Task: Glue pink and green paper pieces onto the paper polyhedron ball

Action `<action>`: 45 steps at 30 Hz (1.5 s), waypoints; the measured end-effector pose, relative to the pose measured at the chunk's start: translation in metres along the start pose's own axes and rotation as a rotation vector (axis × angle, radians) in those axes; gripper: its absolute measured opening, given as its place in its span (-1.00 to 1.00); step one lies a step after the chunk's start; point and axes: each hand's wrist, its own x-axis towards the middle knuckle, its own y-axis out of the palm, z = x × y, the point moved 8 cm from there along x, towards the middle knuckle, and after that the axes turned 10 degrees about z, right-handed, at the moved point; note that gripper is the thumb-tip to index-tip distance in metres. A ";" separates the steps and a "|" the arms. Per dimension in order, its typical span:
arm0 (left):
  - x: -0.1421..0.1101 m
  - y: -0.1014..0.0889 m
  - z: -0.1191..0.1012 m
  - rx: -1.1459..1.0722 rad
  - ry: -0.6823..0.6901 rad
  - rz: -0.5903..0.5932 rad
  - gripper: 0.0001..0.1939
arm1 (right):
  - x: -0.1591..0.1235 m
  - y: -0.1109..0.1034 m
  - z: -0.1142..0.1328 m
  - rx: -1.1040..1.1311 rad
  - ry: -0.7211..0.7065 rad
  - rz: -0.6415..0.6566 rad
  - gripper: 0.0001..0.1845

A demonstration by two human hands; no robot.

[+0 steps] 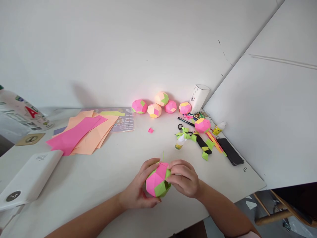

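A pink and green folded-paper ball (155, 181) sits in my left hand (138, 188), the fingers curled over its top and the thumb beneath it. My right hand (184, 178) pinches a green edge at the ball's upper right. On the lower right side of the ball a dark gap shows between green pieces. A thin green strip end sticks up above its top. Beyond the hands stands a small white-capped glue bottle (180, 142). Several green paper pieces (185, 133) lie around and behind it, and a small pink paper piece (151, 130) lies farther left.
Several finished-looking paper balls (154, 110) line the wall. Pink and peach paper sheets (81, 134) lie left, near a white device (32, 175) and a large bottle (24, 110). To the right are a black-handled cutter (203, 144), a second glue bottle (219, 128) and a phone (230, 151).
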 end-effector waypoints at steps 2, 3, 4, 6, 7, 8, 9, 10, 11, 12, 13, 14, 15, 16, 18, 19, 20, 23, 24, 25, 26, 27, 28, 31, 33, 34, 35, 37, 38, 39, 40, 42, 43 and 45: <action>-0.001 0.001 0.001 -0.003 -0.006 -0.004 -0.17 | -0.001 0.001 0.000 -0.012 -0.008 -0.005 -0.78; -0.001 0.001 0.002 -0.008 -0.008 -0.004 -0.17 | -0.001 0.001 0.000 -0.015 -0.011 -0.008 -0.78; -0.001 0.002 0.002 -0.017 -0.013 -0.003 -0.17 | -0.001 0.001 0.000 -0.019 -0.012 -0.010 -0.78; 0.000 0.003 0.003 -0.046 -0.024 -0.001 -0.18 | -0.001 0.002 -0.001 -0.030 -0.010 -0.006 -0.77; 0.000 0.003 0.004 -0.064 -0.031 0.000 -0.18 | -0.001 0.002 -0.002 -0.037 -0.008 -0.004 -0.77; 0.001 0.003 0.004 -0.082 -0.036 -0.001 -0.18 | -0.002 0.002 -0.002 -0.045 -0.008 -0.002 -0.76; 0.001 0.004 0.004 -0.097 -0.040 -0.001 -0.18 | -0.002 0.002 -0.002 -0.053 -0.008 -0.002 -0.76; 0.002 0.004 0.004 -0.108 -0.041 0.000 -0.18 | -0.003 0.003 -0.002 -0.057 -0.008 -0.001 -0.76; 0.003 0.004 0.004 -0.114 -0.040 0.004 -0.18 | -0.004 0.003 -0.002 -0.060 -0.008 0.002 -0.76; 0.003 0.004 0.003 -0.116 -0.039 0.006 -0.18 | -0.005 0.004 -0.002 -0.061 -0.009 0.005 -0.77; 0.003 0.005 0.003 -0.114 -0.038 0.008 -0.19 | -0.006 0.004 -0.002 -0.061 -0.012 0.008 -0.77; 0.004 0.005 0.003 -0.109 -0.036 0.010 -0.19 | -0.007 0.005 -0.002 -0.061 -0.016 0.011 -0.77; 0.003 0.005 0.002 -0.102 -0.032 0.011 -0.19 | -0.008 0.005 -0.002 -0.062 -0.021 0.011 -0.78; 0.003 0.006 0.002 -0.090 -0.025 0.011 -0.19 | -0.008 0.006 -0.002 -0.064 -0.025 0.011 -0.78; 0.002 0.006 0.000 -0.054 -0.014 0.010 -0.18 | -0.009 0.006 -0.003 -0.071 -0.027 0.012 -0.78; 0.002 0.007 -0.001 -0.028 -0.013 0.010 -0.17 | -0.009 0.006 -0.003 -0.073 -0.026 0.016 -0.79; 0.001 0.006 -0.002 0.001 -0.012 0.006 -0.17 | -0.008 0.006 -0.003 -0.074 -0.026 0.019 -0.79; 0.001 0.006 -0.008 0.107 0.009 0.000 -0.15 | -0.006 0.004 -0.001 -0.078 -0.040 0.014 -0.78; 0.001 0.006 -0.010 0.146 0.028 0.000 -0.14 | -0.005 0.003 0.000 -0.079 -0.045 0.013 -0.77; 0.000 0.007 -0.013 0.183 0.048 0.000 -0.13 | -0.004 0.003 0.001 -0.080 -0.048 0.009 -0.75; 0.000 0.007 -0.015 0.215 0.067 0.000 -0.13 | -0.004 0.002 0.001 -0.083 -0.048 0.005 -0.74; 0.000 0.007 -0.016 0.237 0.078 -0.005 -0.12 | -0.003 0.001 0.002 -0.090 -0.046 0.001 -0.73; -0.001 0.006 -0.016 0.245 0.083 -0.017 -0.12 | -0.003 0.000 0.002 -0.101 -0.045 -0.007 -0.72; -0.002 0.003 -0.010 0.176 0.051 -0.053 -0.05 | -0.006 -0.003 0.004 -0.176 -0.039 -0.032 -0.73; -0.003 0.004 -0.001 0.038 -0.012 -0.049 0.05 | -0.008 -0.005 0.005 -0.227 -0.036 -0.040 -0.74; -0.003 0.006 0.004 -0.067 -0.054 -0.032 0.10 | -0.009 -0.005 0.006 -0.246 -0.038 -0.040 -0.75; -0.003 0.010 0.010 -0.197 -0.099 -0.006 0.14 | -0.010 -0.005 0.006 -0.258 -0.041 -0.038 -0.75; -0.003 0.021 0.017 -0.502 -0.188 0.065 0.18 | -0.011 -0.005 0.007 -0.271 -0.054 -0.042 -0.75; -0.003 0.028 0.019 -0.648 -0.228 0.097 0.18 | -0.011 -0.004 0.007 -0.276 -0.057 -0.045 -0.75; -0.004 0.033 0.020 -0.772 -0.265 0.120 0.16 | -0.011 -0.004 0.006 -0.279 -0.057 -0.048 -0.75; -0.004 0.036 0.020 -0.865 -0.296 0.128 0.15 | -0.011 -0.002 0.006 -0.280 -0.057 -0.050 -0.75; -0.004 0.037 0.020 -0.959 -0.334 0.106 0.12 | -0.011 0.000 0.004 -0.272 -0.066 -0.058 -0.78; -0.004 0.036 0.021 -0.971 -0.339 0.083 0.11 | -0.011 0.001 0.004 -0.263 -0.073 -0.066 -0.79; -0.003 0.033 0.021 -0.960 -0.330 0.045 0.07 | -0.012 0.001 0.003 -0.250 -0.081 -0.089 -0.79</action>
